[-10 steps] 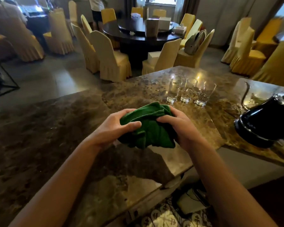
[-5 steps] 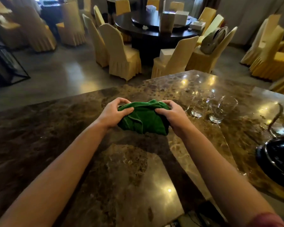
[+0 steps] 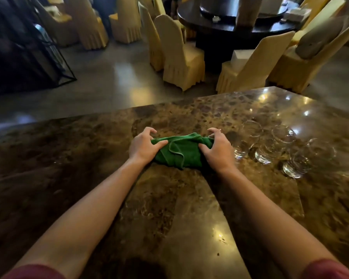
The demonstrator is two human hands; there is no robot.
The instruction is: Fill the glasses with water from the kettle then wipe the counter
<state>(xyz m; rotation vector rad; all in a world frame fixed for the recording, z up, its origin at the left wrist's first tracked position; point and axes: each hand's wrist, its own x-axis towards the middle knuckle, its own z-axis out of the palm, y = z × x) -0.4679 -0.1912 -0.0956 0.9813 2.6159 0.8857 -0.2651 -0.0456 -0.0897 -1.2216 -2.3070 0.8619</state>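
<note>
Marble counter point(image 3: 189, 228) fills everything right under me, glossy brown, and both my arms reach out over it. No kettle to speak of in this shot, just a dark sliver at the bottom right edge that I can't make out, so I'm guessing the pouring part is behind me and this is the wiping part.

Further out, the cloth point(image 3: 179, 153) sits bunched on the counter between my hands. My left hand point(image 3: 144, 144) has the thumb pressed on the cloth's left end with the fingers arched up in a claw, tips off the fabric. My right hand point(image 3: 217, 147) does the mirror version on the right end, thumb digging into the fold. So both are pinning it down more than gripping it, which makes sense to me: keeps the wad together so it pushes as one pad instead of unrolling.

Just right of my right hand are the three glasses point(image 3: 270, 146), standing in a diagonal row, close together. Too blurry to say how full they are. I'd want to wipe away from them, since that hand is really near the closest one.

Past the counter edge it's floor, then covered chairs point(image 3: 179, 57) around a dark round table point(image 3: 240, 23).
</note>
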